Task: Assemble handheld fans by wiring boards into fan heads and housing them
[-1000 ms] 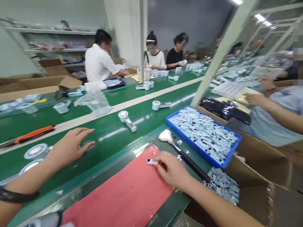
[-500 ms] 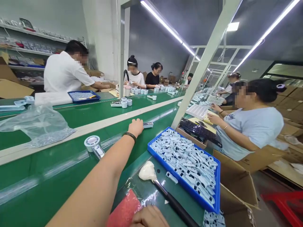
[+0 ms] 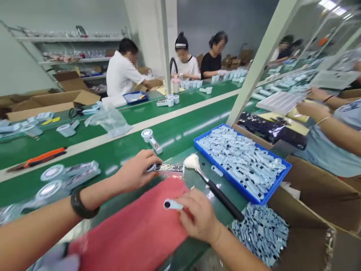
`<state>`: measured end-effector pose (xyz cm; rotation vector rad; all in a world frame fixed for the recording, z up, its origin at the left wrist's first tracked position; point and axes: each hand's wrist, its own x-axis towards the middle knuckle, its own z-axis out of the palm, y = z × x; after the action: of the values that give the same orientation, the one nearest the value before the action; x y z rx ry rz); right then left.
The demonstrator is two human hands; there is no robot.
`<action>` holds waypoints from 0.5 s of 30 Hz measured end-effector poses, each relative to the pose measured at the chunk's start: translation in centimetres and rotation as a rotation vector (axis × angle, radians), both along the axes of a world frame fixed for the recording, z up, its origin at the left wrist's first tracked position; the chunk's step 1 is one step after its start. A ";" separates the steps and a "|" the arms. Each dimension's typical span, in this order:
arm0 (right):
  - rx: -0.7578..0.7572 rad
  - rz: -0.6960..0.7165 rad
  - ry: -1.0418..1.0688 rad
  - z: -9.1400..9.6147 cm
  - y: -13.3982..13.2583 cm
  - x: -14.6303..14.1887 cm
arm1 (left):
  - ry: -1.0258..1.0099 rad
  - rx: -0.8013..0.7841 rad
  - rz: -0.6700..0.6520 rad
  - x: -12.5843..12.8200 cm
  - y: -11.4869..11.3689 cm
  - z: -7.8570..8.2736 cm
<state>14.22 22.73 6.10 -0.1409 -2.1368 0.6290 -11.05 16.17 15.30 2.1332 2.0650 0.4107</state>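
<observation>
My left hand (image 3: 135,171) grips a silver-and-black magnifier handle (image 3: 169,169) just above the far edge of a red cloth (image 3: 126,227). My right hand (image 3: 199,215) pinches a pale blue plastic piece with a round black hole (image 3: 172,204), resting over the cloth's right side. A white-headed brush with a black handle (image 3: 217,188) lies close to that hand. Beyond it stands a blue tray (image 3: 228,175) heaped with similar pale blue pieces. More of them fill a cardboard carton (image 3: 310,195) at the lower right.
A green conveyor belt (image 3: 180,143) runs across the view, carrying round white magnifiers (image 3: 150,140). An orange-handled tool (image 3: 36,162) lies beyond it. A co-worker's hands (image 3: 311,109) work at the right, and other people sit along the far bench.
My left hand has come back from the belt with the magnifier handle and now holds it near the cloth. My right hand stays low with the blue piece. The view has swung back down.
</observation>
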 end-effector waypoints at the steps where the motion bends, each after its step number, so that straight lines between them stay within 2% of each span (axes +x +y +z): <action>1: -0.019 0.003 0.028 0.4 -0.2 0.4 | -0.019 -0.036 0.016 0.9 -2.5 -0.6; 3: -0.090 -0.008 0.008 1.2 -0.7 0.7 | -0.050 -0.095 0.051 2.9 -6.3 -1.8; 6: -0.145 -0.042 -0.169 2.1 -1.4 0.2 | -0.070 -0.090 0.084 4.9 -9.0 -3.4; 9: -0.092 -0.057 -0.341 2.5 -2.2 -1.2 | -0.095 -0.024 0.100 5.4 -9.3 -4.1; 15: 0.026 -0.068 -0.498 2.7 -2.8 -3.2 | -0.233 0.143 0.068 5.2 -8.5 -3.8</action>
<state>11.01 19.93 8.78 -0.3877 -2.6032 0.5670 -5.87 7.67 11.49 1.9821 2.0337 0.7973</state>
